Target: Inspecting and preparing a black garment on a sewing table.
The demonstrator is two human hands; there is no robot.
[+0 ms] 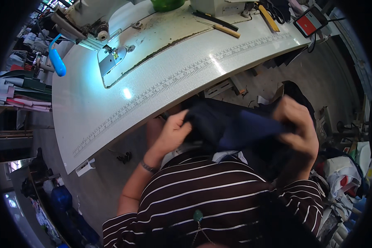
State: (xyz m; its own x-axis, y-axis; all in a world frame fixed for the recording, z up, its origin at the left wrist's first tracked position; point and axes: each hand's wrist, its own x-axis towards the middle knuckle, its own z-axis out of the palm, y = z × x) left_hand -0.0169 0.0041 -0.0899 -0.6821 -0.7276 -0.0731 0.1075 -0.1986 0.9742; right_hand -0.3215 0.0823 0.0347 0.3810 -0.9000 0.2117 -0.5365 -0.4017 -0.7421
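Observation:
Dark navy cloth (246,130) is stretched between my two hands, over my lap and just in front of the table edge. My left hand (173,131) is closed on its left end, thumb on top. At the other end my right hand (295,124) grips the cloth, its fingers somewhat smeared by motion. The cloth is blurred too, and its shape as a garment piece cannot be made out. Beyond my hands, the sewing machine (93,31) stands on the white table (169,89), its lamp lighting the needle plate.
A blue-handled lever (57,62) hangs beside the machine head. At the table's back lie a wooden-handled awl (227,31), a yellow cutter (268,18) and black scissors (275,10). A red and black box (308,25) sits at the right corner. Piled fabric (343,175) is at my right.

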